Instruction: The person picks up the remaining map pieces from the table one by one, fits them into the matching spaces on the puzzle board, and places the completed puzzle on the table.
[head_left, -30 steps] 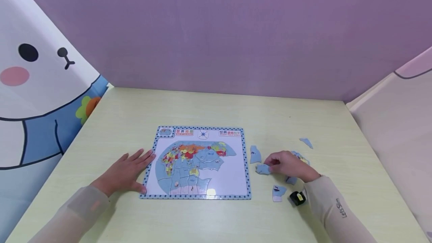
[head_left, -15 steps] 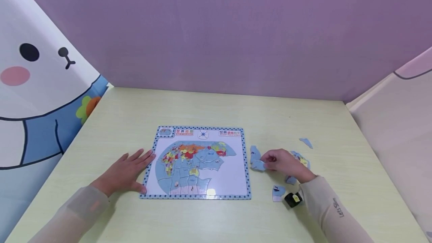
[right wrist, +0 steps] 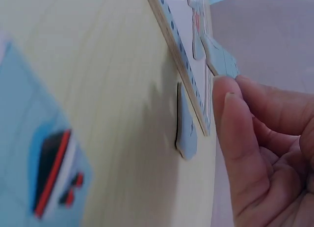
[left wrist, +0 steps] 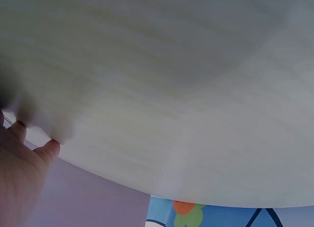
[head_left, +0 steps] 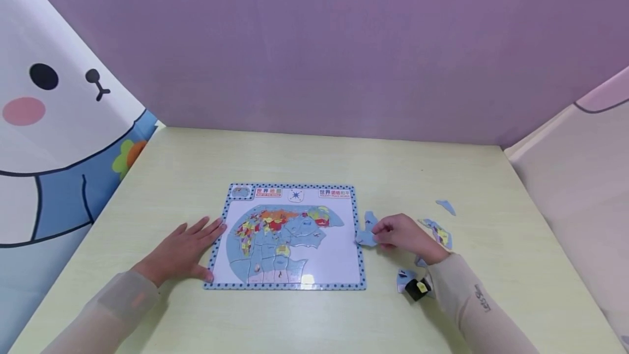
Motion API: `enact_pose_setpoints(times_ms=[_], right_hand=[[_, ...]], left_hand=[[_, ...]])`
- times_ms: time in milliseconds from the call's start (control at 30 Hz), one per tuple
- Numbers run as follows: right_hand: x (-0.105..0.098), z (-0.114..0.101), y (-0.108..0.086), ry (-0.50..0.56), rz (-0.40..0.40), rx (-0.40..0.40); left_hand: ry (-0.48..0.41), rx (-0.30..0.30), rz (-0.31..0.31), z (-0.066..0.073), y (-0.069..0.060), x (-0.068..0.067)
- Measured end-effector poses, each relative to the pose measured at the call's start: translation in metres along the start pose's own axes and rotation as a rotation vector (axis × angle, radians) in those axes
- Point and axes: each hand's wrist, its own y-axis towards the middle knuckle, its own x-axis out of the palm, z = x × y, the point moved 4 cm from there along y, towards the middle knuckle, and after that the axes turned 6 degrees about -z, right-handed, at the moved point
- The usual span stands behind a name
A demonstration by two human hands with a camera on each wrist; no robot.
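Observation:
A world-map puzzle board with a blue dotted rim lies on the table, its left and upper parts filled with pieces. My left hand rests flat at the board's left edge, fingers spread, the fingertips touching the rim. With thumb and forefinger my right hand pinches a light-blue puzzle piece by its edge. In the right wrist view this held piece is tilted and raised above the table beside the board. Another blue piece lies just behind it on the table, right of the board.
More loose pieces lie to the right: a thin blue one, a multicoloured one and one with a dark picture. A small black wrist camera sits under the right sleeve. A purple wall rises behind the table.
My right hand has moved left with the pinched piece, from among the loose pieces to the board's right rim. The left hand has stayed in place.

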Motion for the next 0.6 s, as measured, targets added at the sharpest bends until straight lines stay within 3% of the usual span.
enact_pose_setpoints(times_ms=[600], right_hand=[[0.015, -0.008, 0.009, 0.084, -0.023, 0.040]], left_hand=[[-0.005, -0.001, -0.013, 0.000, 0.000, 0.001]])
